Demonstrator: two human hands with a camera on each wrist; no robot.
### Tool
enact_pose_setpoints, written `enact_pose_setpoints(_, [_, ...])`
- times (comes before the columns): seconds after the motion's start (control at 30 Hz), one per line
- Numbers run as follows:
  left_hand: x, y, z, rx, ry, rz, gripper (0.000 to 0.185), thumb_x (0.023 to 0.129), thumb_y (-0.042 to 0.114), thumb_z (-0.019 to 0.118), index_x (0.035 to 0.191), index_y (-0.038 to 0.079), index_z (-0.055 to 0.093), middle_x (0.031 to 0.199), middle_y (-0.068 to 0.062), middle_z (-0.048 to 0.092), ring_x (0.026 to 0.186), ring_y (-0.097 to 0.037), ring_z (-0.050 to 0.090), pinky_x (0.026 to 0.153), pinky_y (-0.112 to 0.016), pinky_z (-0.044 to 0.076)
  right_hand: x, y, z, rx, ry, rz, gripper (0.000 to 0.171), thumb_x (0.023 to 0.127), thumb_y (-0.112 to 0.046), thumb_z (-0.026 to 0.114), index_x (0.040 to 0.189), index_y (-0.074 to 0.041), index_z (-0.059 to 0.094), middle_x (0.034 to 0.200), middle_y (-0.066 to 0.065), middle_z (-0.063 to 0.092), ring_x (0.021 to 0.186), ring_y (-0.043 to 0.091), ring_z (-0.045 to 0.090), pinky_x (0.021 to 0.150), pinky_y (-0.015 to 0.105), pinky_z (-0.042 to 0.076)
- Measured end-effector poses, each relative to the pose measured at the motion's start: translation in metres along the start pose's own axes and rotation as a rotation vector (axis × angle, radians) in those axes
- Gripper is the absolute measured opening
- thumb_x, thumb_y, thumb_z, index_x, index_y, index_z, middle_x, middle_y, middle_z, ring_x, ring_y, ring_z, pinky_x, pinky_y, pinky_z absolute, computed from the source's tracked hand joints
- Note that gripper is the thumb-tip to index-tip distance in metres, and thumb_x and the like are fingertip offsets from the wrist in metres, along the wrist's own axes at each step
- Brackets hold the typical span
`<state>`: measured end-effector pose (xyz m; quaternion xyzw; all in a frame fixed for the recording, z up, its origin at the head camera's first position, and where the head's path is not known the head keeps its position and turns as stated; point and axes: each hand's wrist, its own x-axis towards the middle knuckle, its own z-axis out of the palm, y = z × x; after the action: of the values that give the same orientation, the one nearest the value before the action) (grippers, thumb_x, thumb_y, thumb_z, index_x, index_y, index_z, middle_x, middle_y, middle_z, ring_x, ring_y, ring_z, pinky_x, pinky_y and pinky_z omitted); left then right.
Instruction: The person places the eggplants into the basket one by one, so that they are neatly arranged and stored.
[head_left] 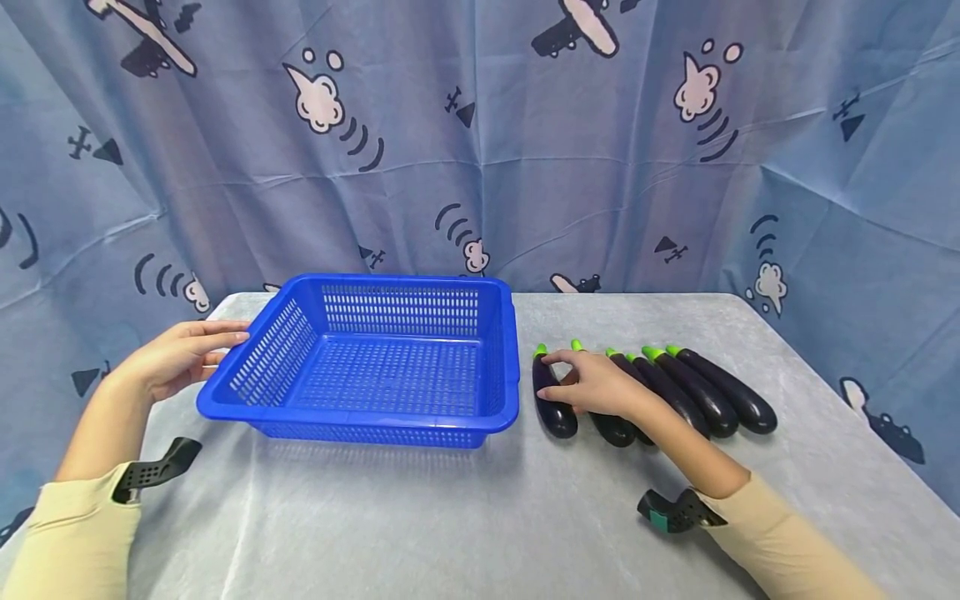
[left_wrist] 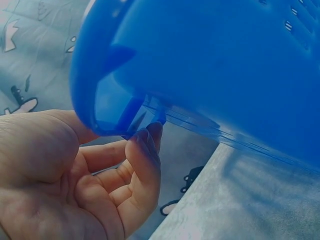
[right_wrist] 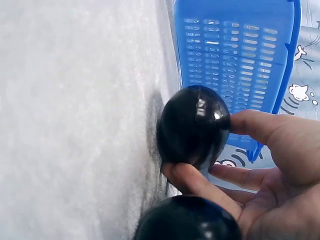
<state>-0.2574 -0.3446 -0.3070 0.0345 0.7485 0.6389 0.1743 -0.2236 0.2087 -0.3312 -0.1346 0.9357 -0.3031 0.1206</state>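
A blue plastic basket with slotted walls stands on the table, nothing in it. At its left rim, my left hand grips the edge; in the left wrist view the fingers curl up under the rim and the thumb goes behind it. My right hand holds the leftmost eggplant, dark with a green stem end, just right of the basket. In the right wrist view its thumb and fingers sit on either side of that eggplant, beside a second eggplant.
Several more eggplants lie side by side to the right, partly behind my right hand and forearm. The pale cloth-covered table ends at the back against a blue patterned curtain.
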Motion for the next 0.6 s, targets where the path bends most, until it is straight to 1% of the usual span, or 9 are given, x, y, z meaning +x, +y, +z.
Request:
enact_pose_setpoints(0.2, [0.0000, 0.0002, 0.0000, -0.005, 0.003, -0.008, 0.036, 0.112, 0.012, 0.052, 0.098, 0.035, 0.076, 0.100, 0.012, 0.076, 0.086, -0.008, 0.075, 0.075, -0.024, 0.063, -0.0007, -0.0010, 0.0003, 0.073, 0.001, 0.025, 0.063, 0.098, -0.027, 0.076, 0.150, 0.000, 0.053, 0.095, 0.011, 0.073, 0.067, 0.017, 0.063, 0.064, 0.031, 0.053])
enact_pose_setpoints(0.4, [0.0000, 0.0004, 0.0003, 0.002, 0.001, -0.007, 0.035, 0.112, 0.013, 0.052, 0.098, 0.035, 0.076, 0.101, 0.012, 0.075, 0.087, -0.008, 0.075, 0.076, -0.025, 0.064, -0.0020, -0.0002, -0.0041, 0.143, -0.005, 0.024, 0.062, 0.100, -0.024, 0.075, 0.151, 0.001, 0.051, 0.093, 0.010, 0.072, 0.066, 0.016, 0.062, 0.066, 0.032, 0.055])
enact_pose_setpoints(0.47, [-0.0001, 0.0005, 0.0002, 0.005, 0.001, -0.008, 0.035, 0.112, 0.013, 0.052, 0.098, 0.035, 0.075, 0.101, 0.012, 0.075, 0.087, -0.008, 0.075, 0.076, -0.025, 0.064, -0.0023, 0.0003, -0.0058, 0.166, -0.007, 0.022, 0.062, 0.100, -0.023, 0.074, 0.152, 0.001, 0.050, 0.096, 0.011, 0.072, 0.067, 0.016, 0.061, 0.067, 0.032, 0.056])
enact_pose_setpoints(0.6, [-0.0002, 0.0004, -0.0008, 0.016, 0.003, -0.006, 0.035, 0.112, 0.013, 0.052, 0.099, 0.036, 0.075, 0.101, 0.012, 0.075, 0.087, -0.008, 0.075, 0.076, -0.024, 0.063, -0.0038, -0.0002, -0.0085, 0.185, -0.009, 0.013, 0.064, 0.100, -0.023, 0.074, 0.153, 0.002, 0.048, 0.107, 0.017, 0.074, 0.072, 0.016, 0.063, 0.069, 0.032, 0.059])
